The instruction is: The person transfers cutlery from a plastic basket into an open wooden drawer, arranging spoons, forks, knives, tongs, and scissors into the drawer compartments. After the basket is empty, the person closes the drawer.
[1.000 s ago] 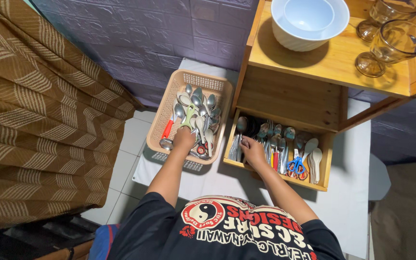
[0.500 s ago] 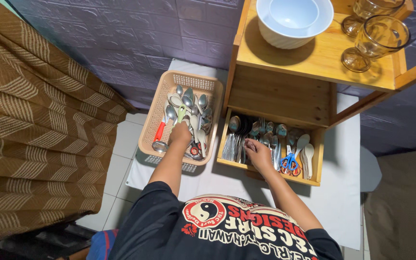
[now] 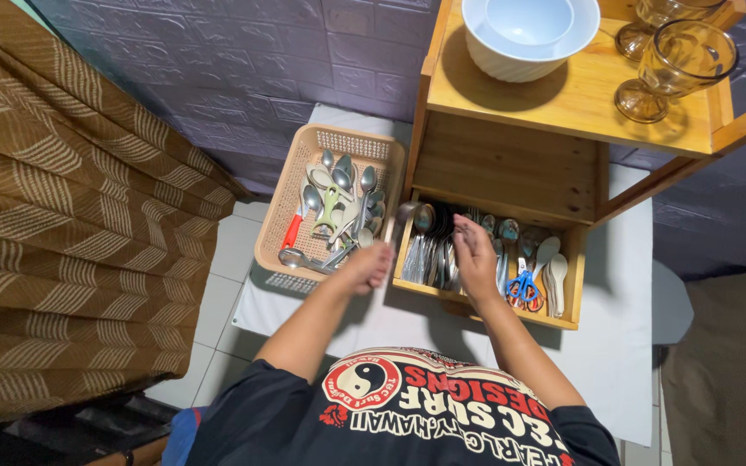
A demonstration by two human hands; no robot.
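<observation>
Reaching into a wooden cutlery tray (image 3: 573, 285), your right hand (image 3: 475, 255) rests among the upright metal spoons and forks (image 3: 432, 252) in its left compartments, palm turned inward, fingers straight and close together; whether they pinch a handle cannot be told, since the fingertips are sunk among the utensils. Your left hand (image 3: 366, 267) sits at the near right corner of a tan plastic basket (image 3: 280, 226), fingers curled loosely over a metal handle (image 3: 304, 259) that lies along the basket's near edge; the hold looks light, and whether it is truly clamped cannot be told. The basket carries a loose heap of spoons (image 3: 343, 185), a pale green utensil (image 3: 328, 210) and a red-handled piece (image 3: 293, 231). It stands just beside the wooden tray, both on a white cloth (image 3: 623, 345) over the table. In the tray's right compartments lie blue-handled scissors (image 3: 521, 287) and pale spoons (image 3: 553, 274). The tray forms the lower level of a wooden shelf (image 3: 563, 103), whose top bears a white bowl (image 3: 524, 39) and two amber glass goblets (image 3: 671, 69). A brown patterned curtain (image 3: 71, 216) hangs to your left.
</observation>
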